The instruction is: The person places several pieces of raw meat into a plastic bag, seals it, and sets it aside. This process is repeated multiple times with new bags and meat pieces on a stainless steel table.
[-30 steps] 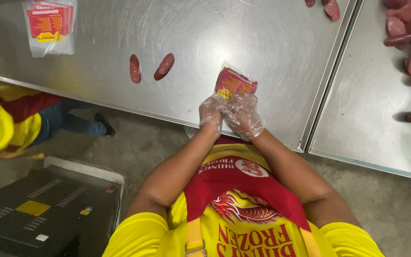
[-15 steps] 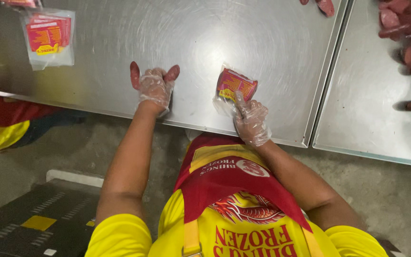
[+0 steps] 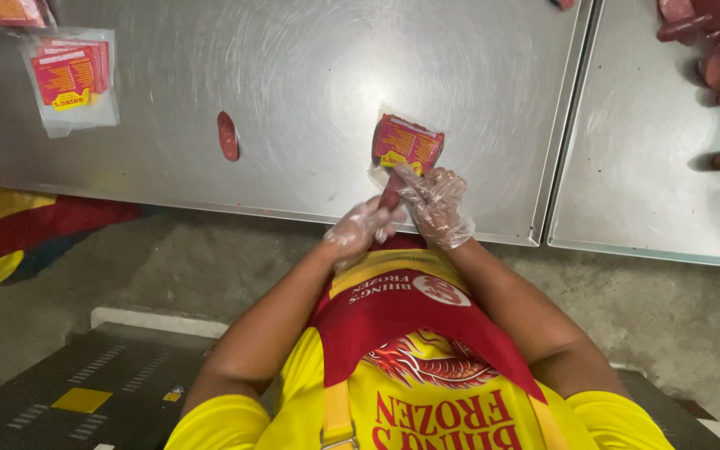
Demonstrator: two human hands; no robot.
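The left hand (image 3: 358,231) pinches a soft, probably slippery sausage (image 3: 391,193); right hand (image 3: 435,204), fingers curled, pinches the thin pouch (image 3: 406,145) just above, best held at its mouth.

A clear pouch with a red-and-yellow label (image 3: 406,146) lies at twelve o'clock. A like pouch (image 3: 70,79) lies at ten o'clock, another (image 3: 12,12) beyond it.

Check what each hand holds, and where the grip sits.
Left hand holds a red sausage by its near end. Right hand grips the open near edge of the small plastic pouch.
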